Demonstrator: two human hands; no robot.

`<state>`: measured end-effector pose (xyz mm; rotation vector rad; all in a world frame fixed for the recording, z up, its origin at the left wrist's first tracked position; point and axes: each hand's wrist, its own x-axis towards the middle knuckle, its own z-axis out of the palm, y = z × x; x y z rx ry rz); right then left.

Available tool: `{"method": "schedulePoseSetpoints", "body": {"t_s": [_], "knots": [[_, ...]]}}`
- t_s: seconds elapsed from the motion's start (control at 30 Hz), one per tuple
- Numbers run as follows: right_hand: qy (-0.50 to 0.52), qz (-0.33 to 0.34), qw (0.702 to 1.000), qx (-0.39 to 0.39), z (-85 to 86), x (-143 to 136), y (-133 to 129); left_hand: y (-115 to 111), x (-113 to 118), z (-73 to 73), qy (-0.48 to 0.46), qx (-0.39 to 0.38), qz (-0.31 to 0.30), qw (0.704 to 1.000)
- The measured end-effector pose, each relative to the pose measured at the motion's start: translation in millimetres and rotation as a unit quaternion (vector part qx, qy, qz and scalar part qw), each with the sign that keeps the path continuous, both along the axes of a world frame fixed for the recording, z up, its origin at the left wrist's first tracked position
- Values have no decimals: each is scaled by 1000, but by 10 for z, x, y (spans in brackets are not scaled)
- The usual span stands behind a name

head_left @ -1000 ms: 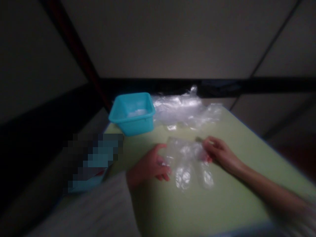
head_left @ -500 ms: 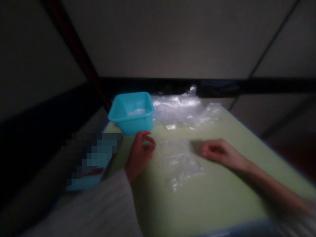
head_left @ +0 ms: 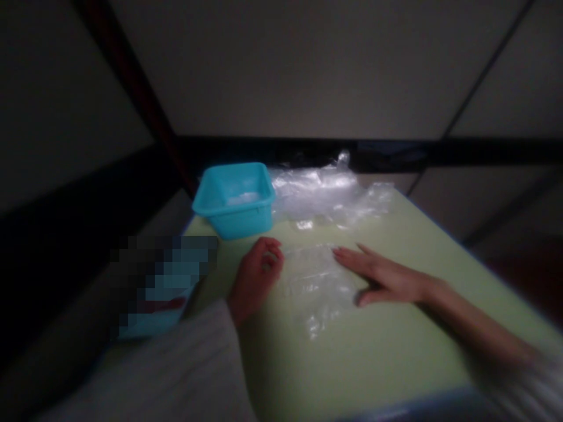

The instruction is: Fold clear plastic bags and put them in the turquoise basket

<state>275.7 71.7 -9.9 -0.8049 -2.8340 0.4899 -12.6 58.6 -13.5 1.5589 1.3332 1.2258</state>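
A clear plastic bag [head_left: 314,287] lies flat on the pale green tabletop [head_left: 352,369], between my two hands. My left hand [head_left: 259,272] is at the bag's upper left edge, its fingers curled in toward the thumb; whether they pinch anything is too blurred to make out. From the other side, my right hand [head_left: 382,278] reaches over with fingers stretched out and thumb apart. Its fingertips rest at the bag's upper right corner, and nothing is gripped in it.
A turquoise plastic basin [head_left: 240,217] stands at the back left, with something whitish inside. Beside it lies a crumpled heap of clear plastic [head_left: 323,190] along the table's far edge. A pixelated patch [head_left: 176,281] covers something left of the table. Behind is a panelled wall [head_left: 308,70].
My right hand has opened from a loose curl, its fingers now stretched onto the bag's right side. My left hand has shifted slightly right, its fingers more closed.
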Motion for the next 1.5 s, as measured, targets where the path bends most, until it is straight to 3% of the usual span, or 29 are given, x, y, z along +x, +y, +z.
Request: {"method": "schedulePoseSetpoints", "body": {"t_s": [0.2, 0.4, 0.7, 0.83, 1.3, 1.4, 1.5], "knots": [[-11, -8, 1000, 14, 30, -25, -64, -19, -38, -51, 118, 62, -7, 991], [6, -65, 996, 64, -84, -252, -97, -132, 88, -94, 285, 203, -95, 932], [-40, -75, 992, 96, -174, -298, -117, -164, 136, -175, 473, 203, -214, 830], [-32, -74, 991, 107, -202, -292, -115, -160, 90, -164, 507, 196, -223, 809], [-23, -83, 993, 79, -199, -304, -112, -175, -58, -156, 502, 153, -206, 826], [12, -57, 997, 52, -145, -238, -92, -172, -84, -168, 459, 148, -202, 852], [88, -17, 996, 11, -47, -123, -73, -155, -87, -152, 345, 136, -161, 915]]}}
